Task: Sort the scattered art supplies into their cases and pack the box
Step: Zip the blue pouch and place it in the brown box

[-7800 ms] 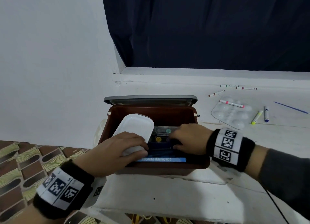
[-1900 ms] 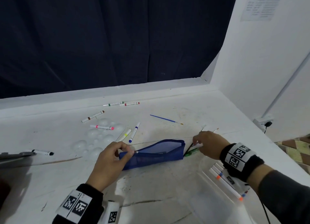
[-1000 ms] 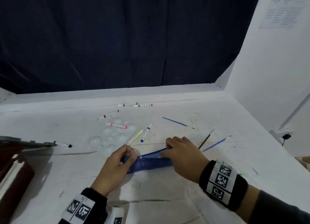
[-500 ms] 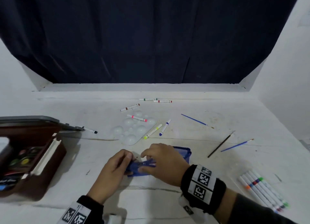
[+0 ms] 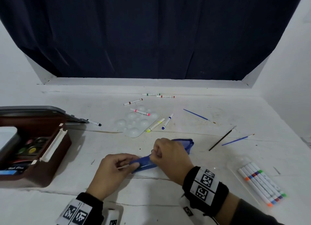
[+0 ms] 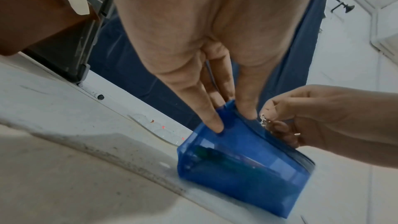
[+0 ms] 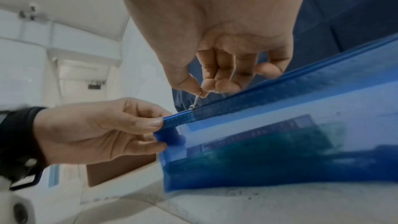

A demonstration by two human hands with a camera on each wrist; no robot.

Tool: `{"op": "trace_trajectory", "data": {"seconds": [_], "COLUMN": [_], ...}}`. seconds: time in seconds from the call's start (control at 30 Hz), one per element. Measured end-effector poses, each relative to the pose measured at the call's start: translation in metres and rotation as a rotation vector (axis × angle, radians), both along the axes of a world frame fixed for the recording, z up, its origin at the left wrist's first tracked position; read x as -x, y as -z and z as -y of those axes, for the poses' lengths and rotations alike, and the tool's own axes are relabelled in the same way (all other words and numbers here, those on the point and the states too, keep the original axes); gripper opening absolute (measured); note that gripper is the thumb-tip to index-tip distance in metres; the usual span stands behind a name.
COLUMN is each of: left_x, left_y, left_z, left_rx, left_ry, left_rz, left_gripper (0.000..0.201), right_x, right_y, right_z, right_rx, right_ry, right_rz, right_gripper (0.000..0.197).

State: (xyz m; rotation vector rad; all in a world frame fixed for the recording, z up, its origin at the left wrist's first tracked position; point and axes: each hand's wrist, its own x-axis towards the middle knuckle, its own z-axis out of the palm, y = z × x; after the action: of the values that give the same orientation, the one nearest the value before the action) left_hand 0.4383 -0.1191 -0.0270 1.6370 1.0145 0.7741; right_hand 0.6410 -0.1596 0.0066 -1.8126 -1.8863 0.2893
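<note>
Blue pouch contents blurred, left hand pinching its end, right hand pinching zipper pull

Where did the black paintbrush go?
In the head view the black paintbrush lies on the white table, to the right of the blue pouch and just left of a blue-handled brush.
</note>
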Motion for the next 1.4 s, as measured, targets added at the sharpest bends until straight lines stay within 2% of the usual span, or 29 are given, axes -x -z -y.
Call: {"op": "trace_trajectory", "data": {"seconds": [0.13,0.3,0.47,0.53,0.67,0.77,0.87,0.9,0.97,1.03,1.07,1.1,1.23,1.33,1.4], "left_x": [0.005,0.022,0.045,0.052,0.059,0.060,0.059,0.060,0.060,0.062,0.063,0.065,0.082,0.101,0.118], "left_y": [-0.007,-0.010,-0.005,-0.006,-0.006,-0.003,-0.005,-0.006,-0.008,-0.009,-0.011,-0.013,-0.032,-0.065,-0.091], "left_z": [0.000,-0.001,-0.002,-0.001,0.001,0.001,0.002,0.002,0.003,0.006,0.007,0.009,0.011,0.009,0.005], "left_rx": [-0.088,-0.095,-0.082,-0.073,-0.048,-0.057,-0.040,-0.030,-0.014,-0.012,-0.010,0.006,0.079,-0.011,-0.100], "left_ry": [-0.038,-0.078,-0.121,-0.129,-0.140,-0.146,-0.155,-0.154,-0.141,-0.132,-0.140,-0.156,-0.241,-0.240,-0.251], "left_rz": [0.003,-0.003,-0.019,-0.021,-0.019,-0.034,-0.026,-0.025,-0.045,-0.072,-0.077,-0.065,0.055,0.078,0.117], "left_gripper": [0.023,0.028,0.018,0.021,0.029,0.030,0.030,0.029,0.027,0.024,0.021,0.018,0.018,0.022,0.022], "right_x": [-0.019,-0.041,-0.058,-0.065,-0.070,-0.061,-0.052,-0.049,-0.045,-0.039,-0.036,-0.033,-0.009,0.017,0.037], "right_y": [0.000,-0.004,-0.006,-0.005,0.005,0.009,0.011,0.013,0.018,0.023,0.026,0.027,0.016,-0.005,-0.023], "right_z": [0.002,0.009,0.012,0.011,0.007,0.006,0.003,0.000,-0.007,-0.014,-0.017,-0.018,-0.017,-0.016,-0.018], "right_rx": [0.017,0.038,0.074,0.094,0.084,0.034,0.118,0.162,0.229,0.245,0.217,0.178,0.007,-0.131,-0.194], "right_ry": [0.153,0.273,0.331,0.343,0.261,0.109,-0.069,-0.118,-0.191,-0.201,-0.191,-0.180,-0.160,-0.152,-0.148], "right_rz": [-0.105,-0.019,-0.016,-0.043,-0.148,-0.174,-0.147,-0.114,-0.044,-0.025,-0.034,-0.048,-0.202,-0.308,-0.355], "right_gripper": [0.014,0.013,0.015,0.016,0.022,0.012,0.046,0.049,0.038,0.015,0.006,0.005,0.015,0.025,0.020]}}
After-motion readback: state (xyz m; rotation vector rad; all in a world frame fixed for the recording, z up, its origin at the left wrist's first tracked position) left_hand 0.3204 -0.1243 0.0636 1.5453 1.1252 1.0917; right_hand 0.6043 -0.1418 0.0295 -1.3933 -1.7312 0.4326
